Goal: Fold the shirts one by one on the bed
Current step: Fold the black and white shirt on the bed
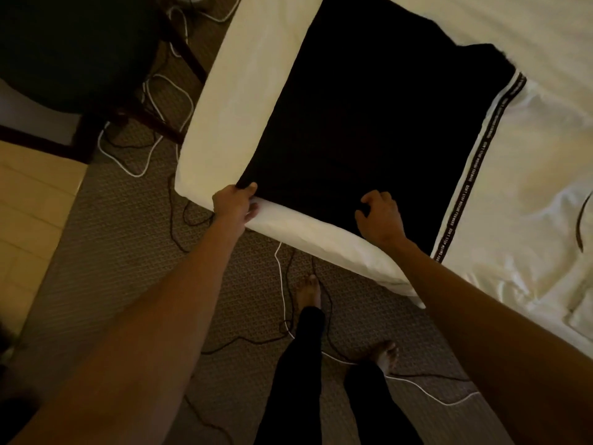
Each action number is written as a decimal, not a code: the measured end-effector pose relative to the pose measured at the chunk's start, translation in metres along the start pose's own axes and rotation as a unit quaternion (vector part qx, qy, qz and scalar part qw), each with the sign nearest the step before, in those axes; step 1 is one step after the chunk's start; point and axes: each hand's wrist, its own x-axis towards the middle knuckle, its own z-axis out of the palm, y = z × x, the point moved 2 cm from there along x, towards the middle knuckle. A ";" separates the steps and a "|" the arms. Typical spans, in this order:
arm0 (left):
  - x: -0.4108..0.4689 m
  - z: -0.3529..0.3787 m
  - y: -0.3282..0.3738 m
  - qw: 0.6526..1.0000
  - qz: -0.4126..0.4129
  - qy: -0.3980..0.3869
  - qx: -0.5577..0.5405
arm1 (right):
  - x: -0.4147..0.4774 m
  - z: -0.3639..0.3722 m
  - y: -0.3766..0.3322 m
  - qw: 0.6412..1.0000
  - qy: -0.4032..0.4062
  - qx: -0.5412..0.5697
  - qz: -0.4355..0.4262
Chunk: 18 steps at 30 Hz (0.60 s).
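Darkness hides the black shirt's [369, 130] folds. My left hand [236, 203] pinches its corner at the bed's [244, 91] near edge; whether my right hand [380, 216] grasps cloth, I cannot tell.

The black cloth shirt [369, 139] is matt and takes in the light, so no weave can be seen on it. Along its right edge runs a striped white and black cloth band [475, 175] with small printed letters, a little shiny. The white bed sheet [529, 187] under it is smooth cloth, with a soft gloss where it wrinkles. The brown patterned carpet [128, 226] looks rough and woven. The thin white cable [281, 277] on it looks like smooth plastic. The pale floor tiles [32, 194] look hard and smooth.
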 end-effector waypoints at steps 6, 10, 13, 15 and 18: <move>-0.010 0.000 -0.011 0.986 0.077 0.104 0.105 | -0.037 -0.018 0.038 0.991 0.054 0.113 0.036; -0.059 0.038 -0.026 0.988 0.081 0.087 0.099 | -0.093 -0.045 0.089 0.969 0.150 0.127 0.147; -0.086 0.074 -0.048 0.988 0.073 0.048 0.128 | -0.143 -0.059 0.145 0.935 0.216 0.130 0.250; -0.095 0.093 -0.061 0.994 0.056 0.051 0.077 | -0.166 -0.064 0.181 0.896 0.267 0.155 0.321; -0.096 0.104 -0.068 0.997 0.014 0.067 -0.046 | -0.187 -0.065 0.222 0.820 0.272 0.237 0.445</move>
